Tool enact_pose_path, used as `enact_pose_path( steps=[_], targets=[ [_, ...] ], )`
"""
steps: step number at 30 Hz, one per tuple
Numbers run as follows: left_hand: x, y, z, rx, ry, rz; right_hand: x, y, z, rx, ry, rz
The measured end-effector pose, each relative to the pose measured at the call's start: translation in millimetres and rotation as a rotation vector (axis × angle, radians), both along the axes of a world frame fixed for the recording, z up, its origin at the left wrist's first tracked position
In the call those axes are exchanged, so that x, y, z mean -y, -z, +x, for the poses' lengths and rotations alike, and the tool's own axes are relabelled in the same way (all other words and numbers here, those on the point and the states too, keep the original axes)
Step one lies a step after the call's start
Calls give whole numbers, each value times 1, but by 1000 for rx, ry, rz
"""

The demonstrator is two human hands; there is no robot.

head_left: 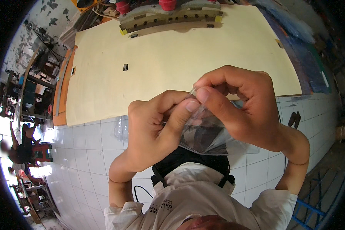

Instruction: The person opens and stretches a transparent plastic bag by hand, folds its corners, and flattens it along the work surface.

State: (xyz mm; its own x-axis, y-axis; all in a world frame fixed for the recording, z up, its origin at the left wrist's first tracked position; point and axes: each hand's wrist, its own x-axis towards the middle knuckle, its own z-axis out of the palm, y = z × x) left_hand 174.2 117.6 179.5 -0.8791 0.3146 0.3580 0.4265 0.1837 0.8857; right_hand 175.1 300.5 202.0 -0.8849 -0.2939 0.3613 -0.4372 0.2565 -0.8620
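A clear plastic sheet or bag (207, 138) hangs in front of my body, its upper edge pinched between both hands. My left hand (157, 126) grips that edge with thumb and bent forefinger. Right beside it, my right hand (243, 105) pinches the same plastic, thumb against forefinger. The two thumb tips nearly meet. Whether the plastic is a bag or a single sheet, I cannot tell. Beyond my hands lies a pale yellow board-topped table (165, 57).
A grey machine bar (172, 17) with red parts spans the table's far edge. A small dark piece (125, 67) lies on the board. Clear plastic (291, 28) is heaped at the far right. Dark slippers (294, 119) rest on the tiled floor. People (21, 151) sit far left.
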Motion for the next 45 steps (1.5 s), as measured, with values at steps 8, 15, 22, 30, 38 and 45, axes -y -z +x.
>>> enact_pose_path(
  steps=[8, 15, 22, 30, 38, 45],
  targets=[
    [1, -4, 5, 142, -6, 51, 3, 1, 2, -50, 3, 15],
    [1, -6, 5, 187, 14, 83, 1, 4, 0, -87, -18, 4],
    [0, 3, 0, 134, 16, 60, 0, 2, 0, -41, -40, -6],
    [7, 6, -2, 25, -71, 74, -5, 10, -9, 75, -27, -25],
    [17, 3, -2, 57, -139, 242, -28, 7, -1, 91, -39, 178],
    [20, 5, 0, 70, -99, 290, -31, 12, 4, 188, -5, 194]
  ],
)
